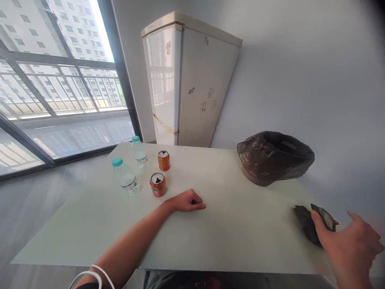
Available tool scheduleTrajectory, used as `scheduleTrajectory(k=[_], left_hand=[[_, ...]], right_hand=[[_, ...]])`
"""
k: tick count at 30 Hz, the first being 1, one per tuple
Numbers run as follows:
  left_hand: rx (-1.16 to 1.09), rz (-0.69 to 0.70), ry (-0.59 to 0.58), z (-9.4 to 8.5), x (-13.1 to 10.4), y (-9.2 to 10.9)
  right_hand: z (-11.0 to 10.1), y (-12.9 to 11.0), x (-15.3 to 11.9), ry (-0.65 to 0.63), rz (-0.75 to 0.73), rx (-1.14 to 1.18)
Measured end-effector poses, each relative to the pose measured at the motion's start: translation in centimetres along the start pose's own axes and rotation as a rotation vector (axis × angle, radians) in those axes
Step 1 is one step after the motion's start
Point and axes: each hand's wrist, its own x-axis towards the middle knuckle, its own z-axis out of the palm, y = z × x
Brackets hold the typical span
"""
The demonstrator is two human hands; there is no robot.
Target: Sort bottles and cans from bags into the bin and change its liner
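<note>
The crumpled black plastic (306,224) lies on the table (234,233), near its right end. It has a paler, shiny part on its upper side. The right hand (350,245) is just at it, with the thumb over its near side and the other fingers spread apart. This hand looks open and not closed around the plastic; whether the thumb is pressing on it, I cannot tell. So I judge this as a moment of contact or reach, not a firm hold. To take a secure grip, the fingers would need to come in toward the thumb and gather the thin, loose folds.

Behind the plastic and more to the left, a brown bin (258,176) stands upright, with a dark bag (255,154) spread over its rim. The left hand (187,201) rests around the middle of the table, clenched loosely, with no object visible in it. Beyond it are an orange can (158,186) and another can (164,161), both opened, and beside them two clear bottles (125,178) with green caps.
</note>
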Motion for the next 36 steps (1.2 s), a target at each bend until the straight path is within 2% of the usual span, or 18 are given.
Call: scheduleTrajectory(k=[2, 5, 8, 10, 12, 15, 18, 21, 24, 26, 31, 34, 36], left_hand=[[-0.158, -0.020, -0.090, -0.4, -0.1, 0.0], [-0.384, -0.057, -0.260, -0.6, -0.2, 0.0], [-0.515, -0.067, -0.444, -0.6, -0.2, 0.1], [-0.543, -0.079, -0.520, -0.7, -0.2, 0.3], [-0.555, -0.090, -0.530, -0.7, -0.2, 0.5], [-0.572, -0.085, -0.499, -0.8, -0.3, 0.6], [-0.585, -0.075, -0.504, -0.9, -0.4, 0.6], [-0.599, -0.082, -0.498, -1.0, -0.3, 0.6], [-0.596, -0.096, -0.493, -1.1, -0.2, 0.7], [-0.586, -0.093, -0.506, -1.2, -0.1, 0.7], [-0.594, -0.084, -0.511, -1.1, -0.1, 0.3], [-0.583, -0.132, -0.530, -0.7, 0.0, 0.3], [-0.578, -0.149, -0.608, -0.4, 0.1, 0.3]], right_hand=[[0.5, -0.9, 0.9, 0.111, -0.136, 0.053], [0.9, -3.4, 3.1, 0.227, -0.246, 0.111], [1.0, -7.0, 6.0, 0.212, -0.400, 0.138], [1.3, -9.4, 8.1, 0.162, -0.498, 0.127], [2.4, -11.3, 10.1, 0.088, -0.586, 0.080], [5.0, -13.1, 12.6, -0.032, -0.689, -0.043], [7.6, -13.7, 14.3, -0.117, -0.678, -0.163], [8.9, -13.8, 14.9, -0.152, -0.625, -0.166], [8.8, -14.7, 13.6, -0.126, -0.628, -0.081], [8.0, -15.9, 11.6, -0.090, -0.704, -0.018], [4.5, -20.9, 3.7, 0.007, -0.956, 0.162], [1.9, -24.3, -0.9, -0.009, -1.046, 0.276], [0.3, -26.4, -3.3, -0.074, -1.090, 0.350]])
